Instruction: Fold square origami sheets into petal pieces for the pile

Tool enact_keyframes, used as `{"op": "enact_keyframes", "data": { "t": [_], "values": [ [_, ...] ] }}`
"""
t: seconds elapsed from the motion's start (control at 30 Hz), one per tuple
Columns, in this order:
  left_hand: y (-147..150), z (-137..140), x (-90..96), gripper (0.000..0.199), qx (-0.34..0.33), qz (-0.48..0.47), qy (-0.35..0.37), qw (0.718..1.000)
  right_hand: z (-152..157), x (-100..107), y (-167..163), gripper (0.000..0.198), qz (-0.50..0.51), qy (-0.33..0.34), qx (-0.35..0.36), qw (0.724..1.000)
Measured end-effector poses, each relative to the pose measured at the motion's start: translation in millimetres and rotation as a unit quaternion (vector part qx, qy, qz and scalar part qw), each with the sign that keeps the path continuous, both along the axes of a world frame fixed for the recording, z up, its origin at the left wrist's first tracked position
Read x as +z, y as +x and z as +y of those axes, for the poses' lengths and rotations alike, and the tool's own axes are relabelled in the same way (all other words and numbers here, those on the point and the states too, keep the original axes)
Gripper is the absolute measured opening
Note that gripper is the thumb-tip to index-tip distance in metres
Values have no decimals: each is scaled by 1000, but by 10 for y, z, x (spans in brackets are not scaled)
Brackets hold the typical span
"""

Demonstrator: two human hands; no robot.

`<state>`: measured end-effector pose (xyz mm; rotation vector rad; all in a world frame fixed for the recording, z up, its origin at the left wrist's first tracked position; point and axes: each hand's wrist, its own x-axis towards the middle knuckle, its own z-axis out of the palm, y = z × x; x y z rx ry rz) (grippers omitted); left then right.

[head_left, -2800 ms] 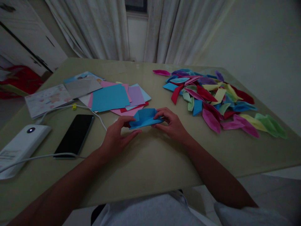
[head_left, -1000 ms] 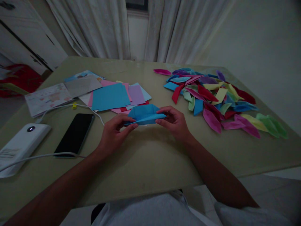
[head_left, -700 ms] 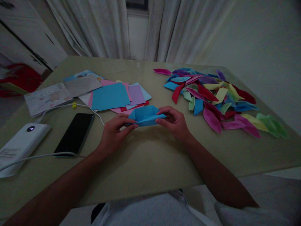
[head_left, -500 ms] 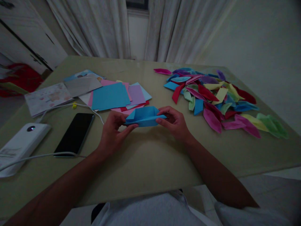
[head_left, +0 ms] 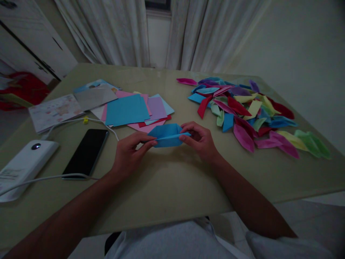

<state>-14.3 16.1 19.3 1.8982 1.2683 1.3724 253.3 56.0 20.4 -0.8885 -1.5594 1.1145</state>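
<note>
A blue folded paper (head_left: pixel 169 136), shaped like a shallow boat with raised sides, is held above the table between both hands. My left hand (head_left: pixel 132 149) pinches its left end between thumb and fingers. At the opposite end, my right hand (head_left: pixel 198 140) grips it with the thumb in front and the fingers behind. Just beyond the hands lies a stack of flat coloured paper sheets (head_left: pixel 126 110), a blue one on top. To the right spreads a pile of folded paper pieces (head_left: pixel 237 104) in red, pink, blue, green, yellow and purple.
On the left of the table (head_left: pixel 172 190) rest a black phone (head_left: pixel 85 154) and a white power bank (head_left: pixel 28 165), with a white cable (head_left: pixel 54 177) across the phone's lower end. Printed cards (head_left: pixel 56 110) lie farther back. Curtains (head_left: pixel 113 32) hang behind the table.
My left hand has shifted its hold on the paper's left end, and the small flap standing there is now pressed in or covered. The right hand stays nearly still.
</note>
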Motion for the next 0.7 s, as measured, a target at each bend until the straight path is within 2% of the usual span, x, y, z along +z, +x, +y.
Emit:
{"op": "enact_keyframes", "data": {
  "t": [0.2,0.43,0.6,0.7],
  "values": [
    [5,11,-2,13,13,-7,9,1000,8,-47,3,32,-12,16,20,1000],
    [1,-5,-32,11,24,5,-6,1000,2,-34,-11,22,-26,42,10,999],
    [7,25,-47,14,15,8,3,1000,0,-32,-5,22,-59,56,-3,997],
    [26,49,-75,12,18,49,13,999,-22,-17,-5,22,-89,87,-12,992]
  ]
}}
